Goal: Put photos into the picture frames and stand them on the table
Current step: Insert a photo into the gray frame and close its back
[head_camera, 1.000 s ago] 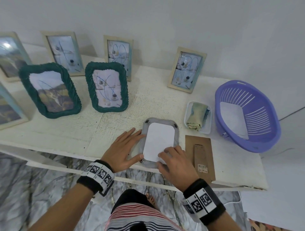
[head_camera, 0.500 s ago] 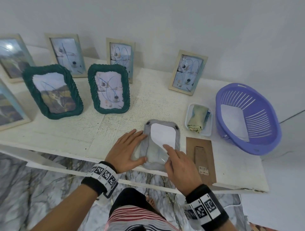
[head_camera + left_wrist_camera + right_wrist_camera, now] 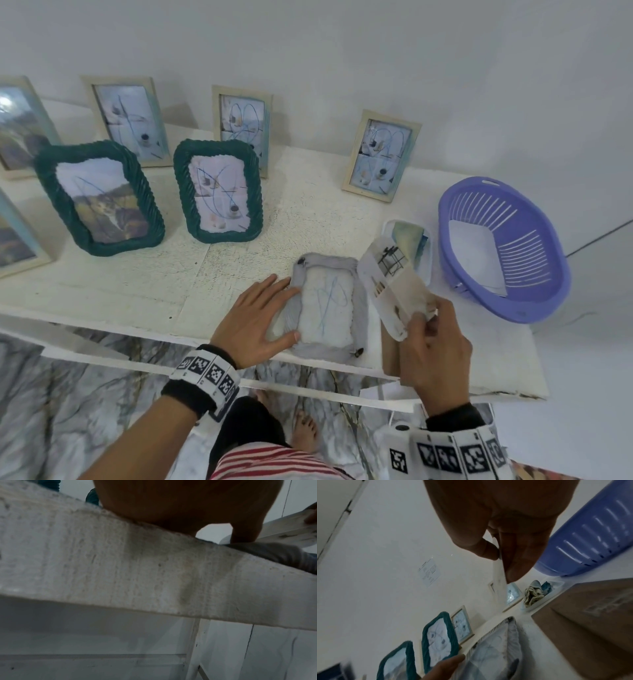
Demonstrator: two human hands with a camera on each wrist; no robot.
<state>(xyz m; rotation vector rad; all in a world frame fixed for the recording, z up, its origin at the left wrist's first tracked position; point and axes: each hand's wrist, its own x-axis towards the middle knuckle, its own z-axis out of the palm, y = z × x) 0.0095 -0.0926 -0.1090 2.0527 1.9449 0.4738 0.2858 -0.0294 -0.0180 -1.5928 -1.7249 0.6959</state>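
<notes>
From the head view, a grey frame (image 3: 327, 305) lies face down at the near edge of the white surface (image 3: 239, 274), the left hand (image 3: 255, 317) pressing flat and open-fingered on its left side, while the right hand (image 3: 433, 346) pinches a photo (image 3: 394, 291) lifted just right of it, over a brown backing board (image 3: 388, 349). The left wrist view shows only the palm on the surface edge (image 3: 154, 574). In the right wrist view the thumb and fingers (image 3: 513, 561) form a closed grip on the photo's edge, near a purple basket (image 3: 590, 540).
</notes>
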